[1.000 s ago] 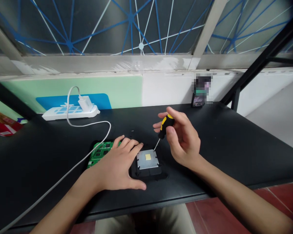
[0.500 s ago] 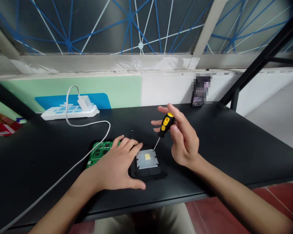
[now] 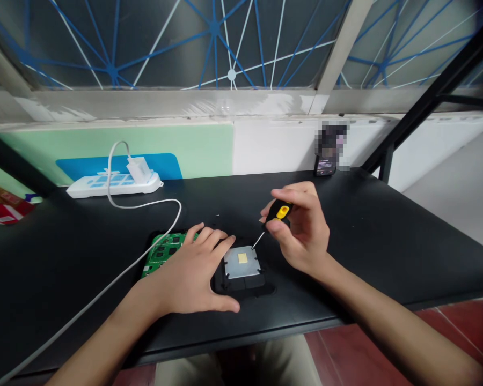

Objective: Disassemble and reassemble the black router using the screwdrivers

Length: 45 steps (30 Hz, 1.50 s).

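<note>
One sidelong push could slip the screwdriver (image 3: pixel 282 210), which my right hand (image 3: pixel 308 236) pinches at a slant, off the plate's far right corner and scratch the plate (image 3: pixel 234 268). That lies near the bench's front edge, beside my left hand (image 3: pixel 189 276), fingers spread partly over the board (image 3: pixel 163 252); the cable (image 3: pixel 109 161) crowds that side, leaving room toward the bench's (image 3: pixel 386 246) right edge.

Muted light, soft shadows; edges stretched (top right corner dark); phone (image 3: pixel 325 165) partly pixelated.
</note>
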Available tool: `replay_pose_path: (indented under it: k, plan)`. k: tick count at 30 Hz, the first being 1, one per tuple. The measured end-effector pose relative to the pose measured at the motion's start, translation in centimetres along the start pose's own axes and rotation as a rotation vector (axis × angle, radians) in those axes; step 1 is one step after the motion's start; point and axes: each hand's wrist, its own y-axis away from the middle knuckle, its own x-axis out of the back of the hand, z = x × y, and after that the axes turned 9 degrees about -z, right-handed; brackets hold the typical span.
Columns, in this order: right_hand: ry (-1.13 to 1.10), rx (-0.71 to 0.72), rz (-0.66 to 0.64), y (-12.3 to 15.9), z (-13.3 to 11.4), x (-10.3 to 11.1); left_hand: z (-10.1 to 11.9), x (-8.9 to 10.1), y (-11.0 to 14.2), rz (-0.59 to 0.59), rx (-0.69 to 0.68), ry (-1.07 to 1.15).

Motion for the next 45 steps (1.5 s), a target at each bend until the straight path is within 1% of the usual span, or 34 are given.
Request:
replay_pose_path:
  k: [4, 8, 13, 16, 20, 22, 24, 26, 28, 32, 37, 39, 42, 44, 45]
  plan:
    - [-0.118, -0.093, -0.039, 0.1, -0.7, -0.2, -0.1, -0.2, 0.1, 0.02, -0.007, 0.003]
    - [-0.114, -0.105, -0.048, 0.0, -0.9, -0.1, -0.1, -0.2, 0.1, 0.005, -0.003, 0.011]
    - [-0.072, -0.083, -0.053, -0.1, -0.7, 0.0, 0.0, -0.2, 0.0, 0.016, 0.0, 0.011]
    - [-0.024, -0.068, -0.032, -0.3, -0.6, 0.0, 0.0, -0.1, 0.0, 0.002, 0.009, 0.004]
    - [0.103, 0.015, 0.022, -0.4, -0.2, 0.1, 0.1, 0.0, 0.0, -0.013, 0.019, 0.002]
    - [0.09, 0.053, 0.019, -0.2, 0.0, 0.1, 0.1, 0.0, 0.0, -0.012, 0.011, 0.0]
    - [0.006, 0.029, -0.005, -0.1, -0.1, 0.1, 0.0, 0.0, 0.0, -0.014, 0.006, -0.004]
    - [-0.075, -0.038, -0.032, 0.1, -0.3, 0.1, 0.0, -0.1, 0.0, -0.019, 0.008, -0.005]
    - [-0.109, -0.097, -0.053, 0.1, -0.6, 0.0, -0.1, -0.1, 0.0, -0.025, 0.01, -0.004]
    - [-0.098, -0.117, -0.058, 0.0, -1.0, 0.0, -0.1, -0.1, 0.0, -0.025, 0.013, -0.004]
    - [-0.063, -0.115, -0.058, 0.0, -0.8, 0.0, 0.0, 0.0, 0.0, -0.037, 0.022, -0.005]
    - [-0.021, -0.098, -0.034, -0.2, -0.5, 0.0, 0.1, 0.0, 0.0, -0.051, 0.026, -0.011]
    - [0.101, 0.018, 0.034, -0.4, 0.0, 0.1, 0.1, 0.1, -0.1, -0.059, 0.028, -0.024]
    - [0.151, 0.081, 0.044, -0.5, 0.3, 0.1, 0.1, 0.1, -0.1, -0.054, 0.029, -0.025]
    - [0.146, 0.085, 0.031, -0.4, 0.3, 0.1, 0.1, 0.1, -0.1, -0.048, 0.026, -0.021]
